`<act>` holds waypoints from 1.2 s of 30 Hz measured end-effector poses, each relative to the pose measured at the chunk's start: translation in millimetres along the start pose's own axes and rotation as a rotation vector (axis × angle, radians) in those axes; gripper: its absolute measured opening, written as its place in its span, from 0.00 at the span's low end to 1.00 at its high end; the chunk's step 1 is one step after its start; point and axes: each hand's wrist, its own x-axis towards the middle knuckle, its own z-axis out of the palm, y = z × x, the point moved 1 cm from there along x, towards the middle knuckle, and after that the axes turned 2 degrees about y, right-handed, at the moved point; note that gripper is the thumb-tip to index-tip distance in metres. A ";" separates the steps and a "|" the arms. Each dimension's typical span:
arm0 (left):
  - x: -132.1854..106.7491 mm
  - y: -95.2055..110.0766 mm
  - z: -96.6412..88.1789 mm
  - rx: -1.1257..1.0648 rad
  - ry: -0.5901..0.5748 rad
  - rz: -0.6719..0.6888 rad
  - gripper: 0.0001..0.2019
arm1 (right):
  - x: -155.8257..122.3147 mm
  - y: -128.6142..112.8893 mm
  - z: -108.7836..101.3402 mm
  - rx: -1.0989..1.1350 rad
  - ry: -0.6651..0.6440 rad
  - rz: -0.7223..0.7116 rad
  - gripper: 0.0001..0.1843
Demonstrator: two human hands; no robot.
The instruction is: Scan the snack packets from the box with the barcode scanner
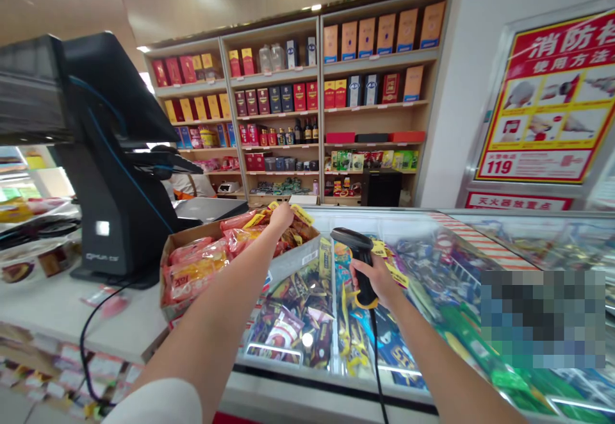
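My left hand [281, 216] reaches into a cardboard box [192, 235] of red and orange snack packets [202, 264] and is closed on a packet with a yellow tag at the box's far end. My right hand [377, 278] is wrapped round the handle of a black barcode scanner [356, 252] with a yellow base. The scanner's head points left toward the box, and its black cable [377, 360] hangs down toward me.
A glass-topped freezer [432, 296] full of ice creams lies under both arms. A black checkout terminal [110, 155] stands on the white counter [57, 309] at left. Shelves of boxed bottles [298, 97] line the back wall. A red fire-safety poster [552, 97] hangs at right.
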 end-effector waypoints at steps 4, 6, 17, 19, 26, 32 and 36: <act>-26.5 12.7 -31.0 -0.468 0.118 -0.141 0.13 | -1.1 -2.6 -1.1 -0.014 -0.001 0.002 0.14; -51.3 18.7 -33.8 -0.846 0.018 -0.235 0.14 | -1.5 -3.7 -2.6 0.002 -0.013 0.000 0.15; -158.3 18.3 42.6 -1.685 -0.256 -0.323 0.16 | -3.6 -11.3 -15.6 0.070 -0.048 0.009 0.17; -161.8 18.6 51.6 -1.746 -0.248 -0.314 0.11 | -3.4 -10.9 -16.0 0.038 -0.067 0.004 0.17; -165.4 10.6 72.2 -1.953 -0.687 -0.474 0.08 | -3.5 -9.4 -15.7 0.008 -0.174 0.035 0.21; -160.1 -0.5 65.8 -1.894 -0.477 -0.308 0.10 | -9.7 -3.9 -2.8 -0.128 -0.395 0.105 0.19; -154.4 -4.4 61.5 -1.722 -0.348 -0.232 0.12 | -13.7 -2.4 5.8 -0.170 -0.412 0.111 0.17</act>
